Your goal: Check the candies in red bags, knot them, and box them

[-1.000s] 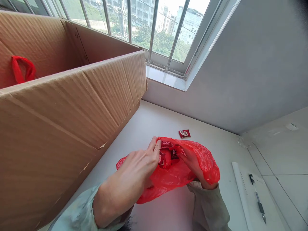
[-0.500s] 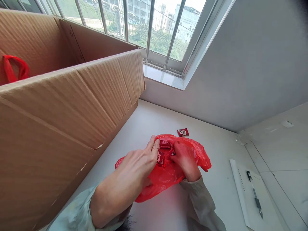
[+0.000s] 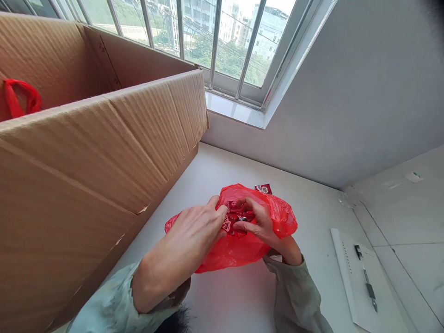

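A thin red plastic bag [image 3: 236, 259] lies on the white table with its mouth spread toward me. Inside are several small dark-red printed packets [image 3: 229, 224]. My left hand [image 3: 201, 226] is closed on the left rim of the bag; its fingertips are partly hidden by the back of the hand. Reaching in from the right, my right hand [image 3: 260, 222] has its thumb and fingers apart and curved around the packets. A similar loose packet [image 3: 263, 188] rests on the table just behind the bag, partly covered by it.
A large open cardboard box [image 3: 104, 152] takes up the left side, with a red strap [image 3: 21, 99] inside. To the right, a pen [image 3: 367, 282] lies on a white sheet [image 3: 347, 277]. Behind the table are a grey wall [image 3: 312, 129] and a barred window [image 3: 215, 46].
My right hand has come up out of the red film, and its thumb and fingers have spread over the packets. The bag's far rim has risen, partly covering the loose packet.
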The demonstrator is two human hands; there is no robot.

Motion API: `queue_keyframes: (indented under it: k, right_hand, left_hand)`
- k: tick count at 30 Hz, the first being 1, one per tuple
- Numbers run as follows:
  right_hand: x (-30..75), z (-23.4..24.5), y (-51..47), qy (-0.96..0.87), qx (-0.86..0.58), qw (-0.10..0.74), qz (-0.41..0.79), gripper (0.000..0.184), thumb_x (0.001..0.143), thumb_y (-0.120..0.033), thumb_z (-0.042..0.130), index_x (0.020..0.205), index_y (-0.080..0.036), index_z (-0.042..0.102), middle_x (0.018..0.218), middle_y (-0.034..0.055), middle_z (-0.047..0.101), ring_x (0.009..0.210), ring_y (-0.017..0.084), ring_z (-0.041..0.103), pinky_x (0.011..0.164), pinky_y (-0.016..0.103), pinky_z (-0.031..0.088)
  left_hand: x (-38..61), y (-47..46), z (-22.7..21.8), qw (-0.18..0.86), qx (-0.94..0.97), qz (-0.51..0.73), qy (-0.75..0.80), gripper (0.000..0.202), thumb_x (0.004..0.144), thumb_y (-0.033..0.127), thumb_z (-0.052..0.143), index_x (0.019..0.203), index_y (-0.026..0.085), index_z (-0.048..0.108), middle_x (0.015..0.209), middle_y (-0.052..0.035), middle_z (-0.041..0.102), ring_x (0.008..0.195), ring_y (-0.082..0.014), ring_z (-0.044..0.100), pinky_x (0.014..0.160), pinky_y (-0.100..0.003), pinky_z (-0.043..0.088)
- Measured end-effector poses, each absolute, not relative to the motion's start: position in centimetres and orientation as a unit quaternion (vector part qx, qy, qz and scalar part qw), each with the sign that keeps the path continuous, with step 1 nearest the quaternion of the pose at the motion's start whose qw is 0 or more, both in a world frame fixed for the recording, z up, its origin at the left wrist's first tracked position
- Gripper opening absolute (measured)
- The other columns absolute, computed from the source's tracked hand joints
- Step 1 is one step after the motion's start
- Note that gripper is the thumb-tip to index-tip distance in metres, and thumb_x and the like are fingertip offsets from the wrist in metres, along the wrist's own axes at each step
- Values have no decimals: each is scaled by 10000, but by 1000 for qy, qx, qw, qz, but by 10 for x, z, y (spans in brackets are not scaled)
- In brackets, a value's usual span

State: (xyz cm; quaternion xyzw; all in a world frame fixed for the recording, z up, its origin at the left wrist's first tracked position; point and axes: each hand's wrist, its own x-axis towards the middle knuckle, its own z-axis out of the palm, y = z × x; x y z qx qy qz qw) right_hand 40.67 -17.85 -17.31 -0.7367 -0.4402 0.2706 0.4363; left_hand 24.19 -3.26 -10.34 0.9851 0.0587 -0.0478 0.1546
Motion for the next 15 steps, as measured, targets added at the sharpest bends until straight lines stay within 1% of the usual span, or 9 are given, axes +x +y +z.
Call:
queue_keyframes:
  k: [2,4,6,7,8,10,12,13,15]
  right_hand:
    - [405,-168,-176,-433,-716,463,292,220,843,-371,699,1035,-272,655,1034,14,696,1019,212,651,902,365,532]
    - [404,-165,-175,-411,-703,497,299,191,836,-351,707,1001,-260,679,1046,19,705,1050,210,652,933,356,528]
    - [405,-163,-174,-372,-703,533,289,174,800,-333,733,940,-240,689,1000,21,714,1001,206,667,915,352,537]
    - [405,-162,-174,-349,-710,545,279,176,776,-328,747,910,-231,688,967,21,718,964,205,674,896,355,544]
    - [406,-161,-174,-327,-720,550,268,181,751,-326,760,881,-223,686,931,21,719,928,206,678,875,358,548]
    - [406,-157,-176,-289,-752,540,243,191,712,-323,774,839,-211,686,875,25,718,880,213,684,845,364,550]
    - [404,-153,-180,-276,-786,507,222,169,718,-331,756,820,-214,687,855,32,715,855,221,685,811,364,550]
    - [403,-151,-183,-277,-797,491,217,150,738,-336,733,825,-222,690,855,34,717,840,223,684,785,361,550]
    - [401,-150,-189,-299,-807,464,208,125,786,-349,679,858,-248,696,859,30,723,803,221,680,727,349,548]
  left_hand:
    - [245,-33,-101,166,984,-35,59,223,967,48,434,1033,202,580,1047,-27,597,745,-200,606,637,-357,424]
    - [246,-33,-100,171,984,-27,53,230,953,39,442,1046,208,568,1026,-17,579,738,-195,586,624,-352,401]
    - [244,-33,-99,171,983,-46,56,274,940,10,408,1031,210,571,972,-8,568,704,-188,559,604,-346,385]
    - [241,-33,-98,174,980,-65,64,303,931,-13,389,1024,205,578,959,-8,566,716,-187,555,621,-345,398]
    - [239,-33,-97,181,977,-83,72,323,925,-31,383,1029,199,584,972,-13,570,767,-189,563,670,-346,424]
    - [233,-33,-95,207,969,-108,85,348,935,-44,388,1095,192,589,1069,-31,580,938,-193,570,837,-355,451]
    - [227,-32,-94,235,960,-117,95,393,947,-44,392,1195,205,568,1211,-45,566,1106,-197,540,993,-375,411]
    - [224,-32,-94,245,957,-121,101,419,945,-38,407,1243,219,551,1278,-49,551,1167,-205,522,1033,-385,395]
    - [221,-33,-97,250,954,-126,110,486,918,-23,468,1316,250,521,1381,-57,517,1259,-238,489,1068,-402,385]
